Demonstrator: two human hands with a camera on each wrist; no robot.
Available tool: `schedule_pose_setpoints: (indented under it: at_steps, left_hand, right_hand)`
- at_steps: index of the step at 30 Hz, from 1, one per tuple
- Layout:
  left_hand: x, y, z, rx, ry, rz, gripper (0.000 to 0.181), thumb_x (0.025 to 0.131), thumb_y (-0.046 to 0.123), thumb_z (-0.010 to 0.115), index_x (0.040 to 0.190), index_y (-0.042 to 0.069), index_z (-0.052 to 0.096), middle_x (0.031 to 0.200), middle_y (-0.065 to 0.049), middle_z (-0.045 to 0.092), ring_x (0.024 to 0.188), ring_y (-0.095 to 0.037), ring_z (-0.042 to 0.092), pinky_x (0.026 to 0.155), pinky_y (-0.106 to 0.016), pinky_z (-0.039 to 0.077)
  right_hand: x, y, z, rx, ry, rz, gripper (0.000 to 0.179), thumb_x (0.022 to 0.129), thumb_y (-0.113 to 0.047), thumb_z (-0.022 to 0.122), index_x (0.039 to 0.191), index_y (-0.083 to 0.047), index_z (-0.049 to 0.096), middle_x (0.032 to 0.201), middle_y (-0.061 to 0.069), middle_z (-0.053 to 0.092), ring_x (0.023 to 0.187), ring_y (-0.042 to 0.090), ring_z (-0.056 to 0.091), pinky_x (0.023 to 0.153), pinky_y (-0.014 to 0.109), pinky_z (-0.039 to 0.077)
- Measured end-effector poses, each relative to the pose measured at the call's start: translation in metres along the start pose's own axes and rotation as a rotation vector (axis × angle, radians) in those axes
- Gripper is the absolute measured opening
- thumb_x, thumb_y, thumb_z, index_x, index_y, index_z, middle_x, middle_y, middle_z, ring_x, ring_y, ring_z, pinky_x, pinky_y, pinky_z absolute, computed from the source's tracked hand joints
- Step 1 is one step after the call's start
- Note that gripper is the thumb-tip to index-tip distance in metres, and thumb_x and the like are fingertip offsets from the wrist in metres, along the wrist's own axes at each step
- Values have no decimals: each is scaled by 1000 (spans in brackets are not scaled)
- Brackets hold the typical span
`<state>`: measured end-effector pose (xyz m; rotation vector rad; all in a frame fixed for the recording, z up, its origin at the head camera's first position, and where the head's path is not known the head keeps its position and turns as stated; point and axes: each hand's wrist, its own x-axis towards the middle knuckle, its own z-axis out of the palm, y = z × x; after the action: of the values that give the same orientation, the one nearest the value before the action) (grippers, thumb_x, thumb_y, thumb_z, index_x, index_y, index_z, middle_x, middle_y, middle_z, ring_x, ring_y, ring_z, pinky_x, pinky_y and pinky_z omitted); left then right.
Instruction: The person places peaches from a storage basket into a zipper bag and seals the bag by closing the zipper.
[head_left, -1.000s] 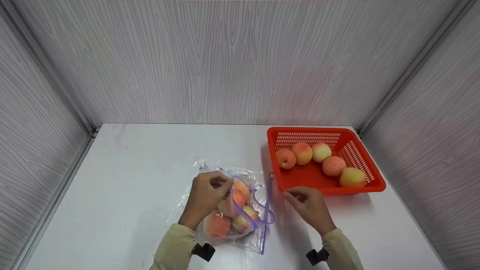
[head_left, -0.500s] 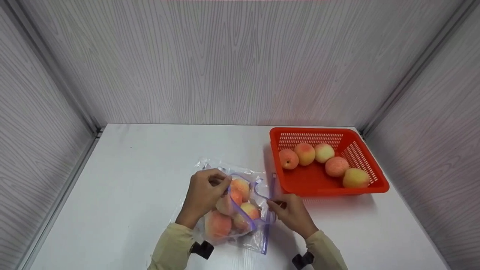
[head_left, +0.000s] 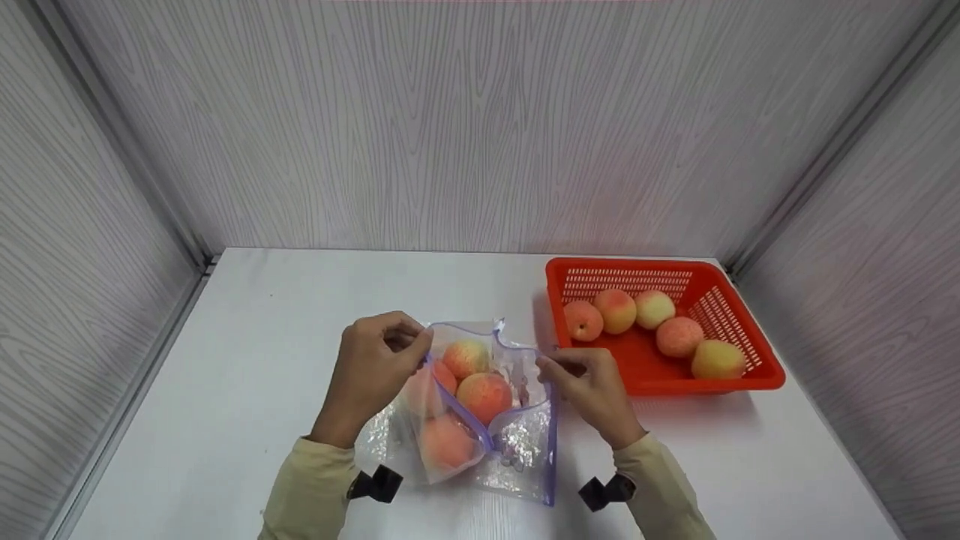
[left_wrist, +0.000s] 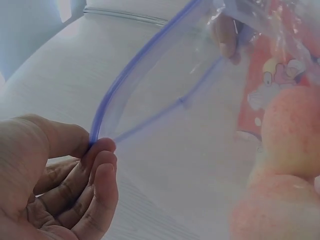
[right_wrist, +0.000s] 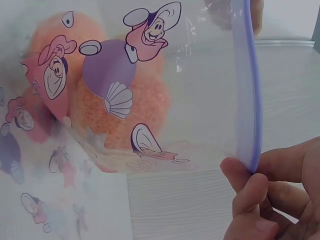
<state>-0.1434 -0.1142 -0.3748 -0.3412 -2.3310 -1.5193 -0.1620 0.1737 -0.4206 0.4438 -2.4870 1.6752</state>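
Note:
Between both hands a clear zip bag (head_left: 457, 409) with a purple rim stands with its mouth spread apart. Several peaches (head_left: 484, 397) lie inside it. My left hand (head_left: 379, 367) pinches the left side of the rim between thumb and fingers; in the left wrist view the fingertips hold the purple strip (left_wrist: 120, 75). On the other side my right hand (head_left: 596, 386) pinches the rim, seen at the strip's lower end in the right wrist view. Cartoon prints (right_wrist: 150, 30) cover the bag's wall and partly hide the peaches there.
Right of the bag stands a red basket (head_left: 667, 390) with several peaches (head_left: 679, 337) along its left, back and right sides. Another clear bag (head_left: 517, 480) lies flat on the white table (head_left: 300, 315) beneath the filled one. Grey panels (head_left: 465, 135) enclose the table's back and sides.
My right hand has come from beside the basket's near rim to the zip bag and taken hold of its edge. My left hand has moved left, and the bag's mouth has widened.

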Motion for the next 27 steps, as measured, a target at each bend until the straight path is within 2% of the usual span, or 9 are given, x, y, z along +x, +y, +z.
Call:
schedule_pose_setpoints:
  at_steps: [7,11,15,19,21,23,27]
  left_hand:
    - [2,4,6,-35,-8,11,11,91,3,73,80,6,73,69,2,68,58,-11,64,57,-27,58]
    - [2,2,17,-61,-19,28,13,90,2,73,78,7,73,68,4,68,57,-10,64,56,-27,58]
    - [4,4,30,-77,-32,47,14,89,1,72,77,8,72,68,4,69,57,-8,65,57,-27,58]
    - [6,5,39,-58,-39,72,13,89,3,72,77,8,73,69,4,70,59,-6,66,60,-27,59]
    - [7,4,42,-49,-40,80,12,89,3,72,78,8,73,70,4,70,59,-5,65,60,-26,59]
    - [7,3,44,-48,-39,86,13,89,2,73,78,8,73,71,4,70,60,-6,65,61,-26,59]
    - [7,2,46,-72,-38,83,12,89,2,73,78,7,73,71,3,70,59,-7,66,59,-26,59]
  right_hand:
    - [3,5,-9,-14,34,-6,8,92,-7,74,90,0,79,73,11,67,62,15,55,53,22,48]
    - [-2,18,-12,-49,16,18,7,92,-8,75,91,-3,79,76,13,69,65,16,56,55,22,50]
    - [-9,31,-15,-82,-3,48,7,92,-11,75,94,-5,79,79,10,70,66,16,58,56,23,53]
    - [-14,38,-25,-101,-49,78,13,93,-15,75,100,-4,78,84,7,72,66,23,62,56,25,55]
    - [-14,38,-34,-113,-50,80,16,93,-19,75,102,-6,78,88,6,73,70,23,62,60,25,56]
    - [-11,37,-44,-120,-4,68,17,94,-21,75,103,-7,78,90,5,73,75,22,62,63,26,55]
    - [4,34,-66,-150,165,23,16,96,-15,72,108,-5,76,97,6,72,85,20,61,71,24,53]
